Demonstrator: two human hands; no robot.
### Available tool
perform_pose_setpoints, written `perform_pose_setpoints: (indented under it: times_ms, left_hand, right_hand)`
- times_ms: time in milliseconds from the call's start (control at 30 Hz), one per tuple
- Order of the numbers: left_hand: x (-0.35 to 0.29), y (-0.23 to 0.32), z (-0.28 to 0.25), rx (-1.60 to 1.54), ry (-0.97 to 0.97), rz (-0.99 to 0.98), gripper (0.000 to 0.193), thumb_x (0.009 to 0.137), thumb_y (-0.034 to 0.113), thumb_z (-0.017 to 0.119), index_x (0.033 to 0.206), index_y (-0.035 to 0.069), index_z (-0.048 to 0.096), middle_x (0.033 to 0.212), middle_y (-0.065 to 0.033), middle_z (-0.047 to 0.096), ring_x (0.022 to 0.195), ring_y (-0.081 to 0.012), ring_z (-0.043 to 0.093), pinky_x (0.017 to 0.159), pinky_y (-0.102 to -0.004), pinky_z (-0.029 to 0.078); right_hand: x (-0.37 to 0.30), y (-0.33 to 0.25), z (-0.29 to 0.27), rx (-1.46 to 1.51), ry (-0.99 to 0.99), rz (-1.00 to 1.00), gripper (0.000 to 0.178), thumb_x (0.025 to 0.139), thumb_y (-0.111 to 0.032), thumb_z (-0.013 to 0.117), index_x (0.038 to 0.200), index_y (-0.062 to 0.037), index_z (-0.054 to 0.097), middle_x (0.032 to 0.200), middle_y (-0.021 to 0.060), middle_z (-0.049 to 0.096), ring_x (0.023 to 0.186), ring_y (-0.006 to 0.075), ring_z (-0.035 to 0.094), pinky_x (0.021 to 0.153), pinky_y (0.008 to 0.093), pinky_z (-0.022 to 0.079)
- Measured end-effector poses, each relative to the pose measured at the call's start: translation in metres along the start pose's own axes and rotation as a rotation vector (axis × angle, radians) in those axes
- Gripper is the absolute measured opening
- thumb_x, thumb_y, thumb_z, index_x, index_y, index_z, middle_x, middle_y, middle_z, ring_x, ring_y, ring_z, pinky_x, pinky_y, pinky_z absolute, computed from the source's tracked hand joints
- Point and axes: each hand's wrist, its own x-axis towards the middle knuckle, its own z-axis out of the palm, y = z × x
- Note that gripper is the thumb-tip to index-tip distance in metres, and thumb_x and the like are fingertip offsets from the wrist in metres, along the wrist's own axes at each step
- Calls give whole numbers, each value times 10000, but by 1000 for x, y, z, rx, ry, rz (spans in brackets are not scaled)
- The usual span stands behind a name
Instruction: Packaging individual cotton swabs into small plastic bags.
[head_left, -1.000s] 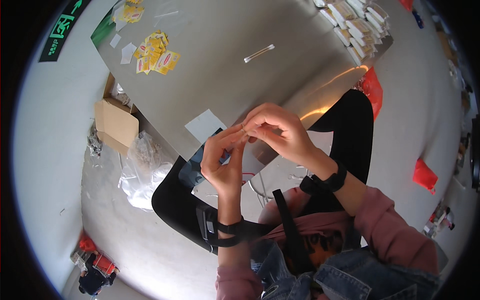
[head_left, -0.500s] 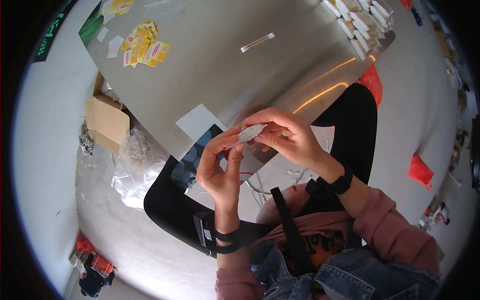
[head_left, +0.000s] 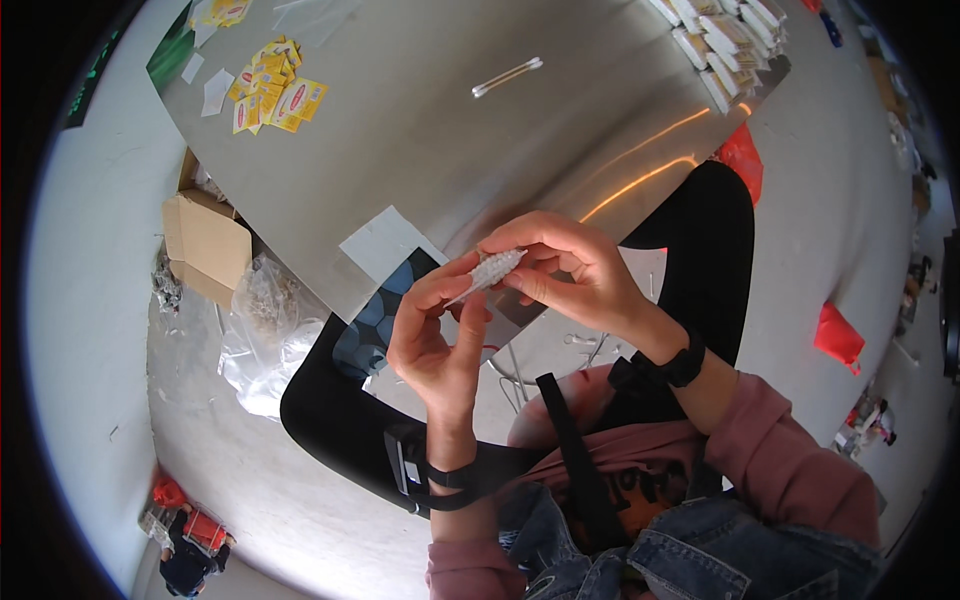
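Observation:
Above the near edge of the table, a bundle of white cotton swabs (head_left: 497,267) is held between both hands, its tips packed together and pointing up to the right. My left hand (head_left: 437,335) is closed around the stick end, with the fingers behind and the thumb in front. From the other side, my right hand (head_left: 580,272) pinches the tip end, its index finger arched over the top and its thumb below. The fingers hide part of the bundle. Farther off, a few loose cotton swabs (head_left: 507,78) lie on the metal table (head_left: 400,130).
Yellow printed cards (head_left: 277,90) are piled at the far left, and white packs of swabs (head_left: 728,45) are stacked at the far right. A white sheet (head_left: 385,243) lies at the near edge. On the floor at left are an open cardboard box (head_left: 208,240) and plastic bags (head_left: 265,325).
The table and its contents have shifted slightly left and up in view. Both hands keep hold of the swab bundle, with barely any finger movement.

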Motion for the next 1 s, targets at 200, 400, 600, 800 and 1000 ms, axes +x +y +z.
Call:
perform_pose_setpoints:
  times_ms: [200,400,600,800,1000]
  left_hand:
    - [-2,4,2,35,26,-30,265,792,-101,734,1027,-7,654,1117,-138,703,891,-126,662,679,-218,501]
    - [-2,-5,-1,272,-22,95,402,711,-134,739,1078,20,676,1086,-95,708,824,-112,623,647,-222,477]
    - [0,-3,-3,426,-72,180,438,652,-96,751,1064,42,689,1113,-115,697,913,-198,654,715,-284,518]
    - [4,-8,5,530,-91,290,368,680,-65,749,1032,30,695,1169,-131,688,955,-274,653,845,-379,526]
    - [-2,-11,9,668,-190,300,333,727,-57,736,1045,38,702,1310,-143,619,1061,-287,594,906,-387,484]
  right_hand:
    - [1,-1,-2,-54,-13,-41,353,860,86,653,1194,-26,639,1199,73,619,1042,158,655,739,249,586]
    - [2,-4,-4,-200,-38,-134,323,808,59,686,1117,-38,684,1176,82,639,1007,171,654,754,263,570]
    - [2,-5,-8,-296,-58,-224,318,753,75,656,1043,-47,697,1181,101,651,1034,225,645,818,301,526]
    - [4,-10,-25,-508,-31,-203,493,762,140,509,1187,-75,637,1273,98,619,1083,269,630,891,314,514]
    - [14,-19,-47,-869,240,-202,602,827,150,464,1362,-117,533,1329,119,588,1150,324,601,953,380,500]
